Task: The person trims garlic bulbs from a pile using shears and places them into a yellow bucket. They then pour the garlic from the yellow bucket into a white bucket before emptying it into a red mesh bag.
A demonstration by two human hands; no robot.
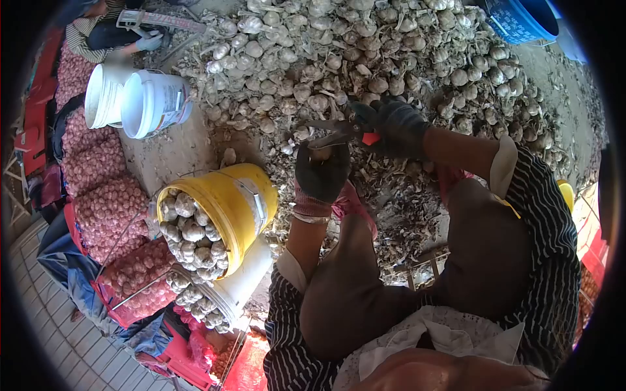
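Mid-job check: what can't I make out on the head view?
Head view:
Pale piece at the left hand: mostly covered by that hand.
Shears' handles: partly covered by the right hand.
Blue bucket: cut off by the top edge.
Inside bottom of the yellow bucket: hidden by garlic bulbs.

Blue bucket print (505, 26), white bucket print (173, 99): neither legible.

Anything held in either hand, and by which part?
Right hand: shears, by the handles. Left hand: apparently a garlic bulb, mostly hidden, so which part is held can't be told.
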